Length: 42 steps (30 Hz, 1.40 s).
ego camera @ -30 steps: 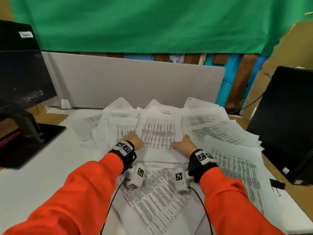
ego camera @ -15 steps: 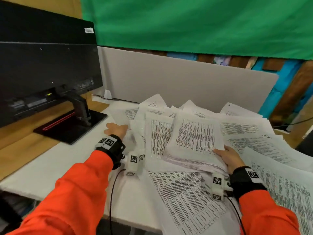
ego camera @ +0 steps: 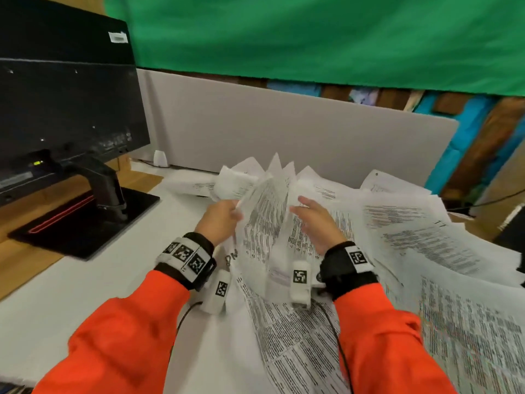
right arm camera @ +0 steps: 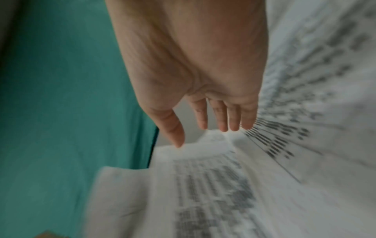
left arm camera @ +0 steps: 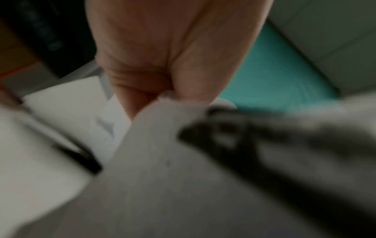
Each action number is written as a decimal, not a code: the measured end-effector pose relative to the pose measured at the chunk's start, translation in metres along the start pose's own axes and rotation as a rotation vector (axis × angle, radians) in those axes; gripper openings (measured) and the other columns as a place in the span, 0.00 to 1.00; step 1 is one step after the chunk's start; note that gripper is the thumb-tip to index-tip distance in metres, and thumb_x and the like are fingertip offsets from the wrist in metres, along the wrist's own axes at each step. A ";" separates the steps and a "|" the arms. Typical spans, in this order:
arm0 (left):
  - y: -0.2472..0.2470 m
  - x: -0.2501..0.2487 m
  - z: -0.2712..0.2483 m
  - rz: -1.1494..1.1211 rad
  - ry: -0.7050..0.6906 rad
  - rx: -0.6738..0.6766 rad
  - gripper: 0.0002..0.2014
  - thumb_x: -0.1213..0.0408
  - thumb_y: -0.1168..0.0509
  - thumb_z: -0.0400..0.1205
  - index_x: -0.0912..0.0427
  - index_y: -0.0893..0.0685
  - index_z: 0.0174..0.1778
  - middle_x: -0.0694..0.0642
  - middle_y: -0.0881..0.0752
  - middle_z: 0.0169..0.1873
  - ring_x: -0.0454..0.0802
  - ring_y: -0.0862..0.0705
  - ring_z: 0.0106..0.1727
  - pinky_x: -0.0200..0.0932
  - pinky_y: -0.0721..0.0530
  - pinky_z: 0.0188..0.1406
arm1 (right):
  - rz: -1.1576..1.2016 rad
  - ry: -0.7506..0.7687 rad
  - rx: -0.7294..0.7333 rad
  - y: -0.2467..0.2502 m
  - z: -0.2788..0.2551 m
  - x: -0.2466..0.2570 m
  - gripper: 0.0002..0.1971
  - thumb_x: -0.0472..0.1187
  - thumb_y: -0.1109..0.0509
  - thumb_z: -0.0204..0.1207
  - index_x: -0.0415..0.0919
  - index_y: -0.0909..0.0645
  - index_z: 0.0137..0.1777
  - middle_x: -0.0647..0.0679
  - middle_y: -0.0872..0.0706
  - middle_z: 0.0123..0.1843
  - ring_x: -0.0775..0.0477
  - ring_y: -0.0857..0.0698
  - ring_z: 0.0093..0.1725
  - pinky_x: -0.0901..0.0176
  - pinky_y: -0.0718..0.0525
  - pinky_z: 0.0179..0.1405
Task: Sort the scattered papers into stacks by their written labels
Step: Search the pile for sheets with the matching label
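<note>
A bundle of printed sheets (ego camera: pixel 265 220) stands almost on edge between my two hands, above the paper pile. My left hand (ego camera: pixel 221 223) grips the bundle's left edge; in the left wrist view its fingers (left arm camera: pixel 154 83) pinch a sheet's corner (left arm camera: pixel 171 103). My right hand (ego camera: pixel 315 220) lies flat against the bundle's right face, fingers straight; the right wrist view shows the straight fingers (right arm camera: pixel 221 119) beside printed pages (right arm camera: pixel 213 185). More printed papers (ego camera: pixel 420 245) spread across the white desk (ego camera: pixel 85 294) to the right and in front.
A black monitor (ego camera: pixel 65 109) on its stand (ego camera: pixel 108 191) stands at the left on a wooden surface. A grey partition (ego camera: pixel 284 132) runs along the desk's back edge, with green cloth (ego camera: pixel 312 38) above. A small white object (ego camera: pixel 160 158) sits by the partition.
The bundle has been tipped up from lying flat to nearly upright. My left hand came right from the desk and took its left edge. My right hand rose from under it to its right face.
</note>
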<state>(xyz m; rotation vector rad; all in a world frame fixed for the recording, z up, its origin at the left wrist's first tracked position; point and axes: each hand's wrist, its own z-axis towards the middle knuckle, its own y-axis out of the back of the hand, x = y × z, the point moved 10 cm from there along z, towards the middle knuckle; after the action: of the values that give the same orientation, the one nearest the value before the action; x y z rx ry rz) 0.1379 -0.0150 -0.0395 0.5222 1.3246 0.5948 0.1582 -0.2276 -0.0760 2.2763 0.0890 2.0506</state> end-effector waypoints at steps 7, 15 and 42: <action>0.107 -0.025 -0.013 0.112 -0.117 -0.579 0.10 0.68 0.43 0.86 0.68 0.18 0.54 0.64 0.18 0.38 0.60 0.21 0.40 0.40 0.34 0.37 | 0.331 -0.140 -0.124 0.017 0.011 -0.066 0.25 0.29 0.40 0.85 0.25 0.37 0.81 0.32 0.34 0.83 0.35 0.32 0.82 0.44 0.36 0.84; 0.178 0.057 -0.016 -0.184 0.125 -0.930 0.16 0.60 0.40 0.85 0.74 0.20 0.51 0.69 0.17 0.48 0.59 0.18 0.50 0.53 0.21 0.54 | 0.461 -0.029 0.003 0.007 0.010 -0.049 0.27 0.46 0.39 0.86 0.43 0.38 0.84 0.37 0.27 0.79 0.43 0.25 0.77 0.48 0.33 0.82; 0.004 0.089 0.013 -0.773 0.231 -0.032 0.18 0.56 0.32 0.82 0.58 0.20 0.66 0.52 0.12 0.57 0.42 0.13 0.56 0.41 0.16 0.59 | 0.315 -0.054 -0.193 0.039 -0.005 -0.023 0.18 0.49 0.33 0.84 0.43 0.19 0.69 0.48 0.08 0.52 0.47 0.10 0.49 0.55 0.13 0.44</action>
<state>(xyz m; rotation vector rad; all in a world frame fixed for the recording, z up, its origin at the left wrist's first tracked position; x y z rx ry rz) 0.1623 0.0472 -0.0999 -0.1105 1.5959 0.0297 0.1508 -0.2683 -0.0944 2.3423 -0.4787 2.0225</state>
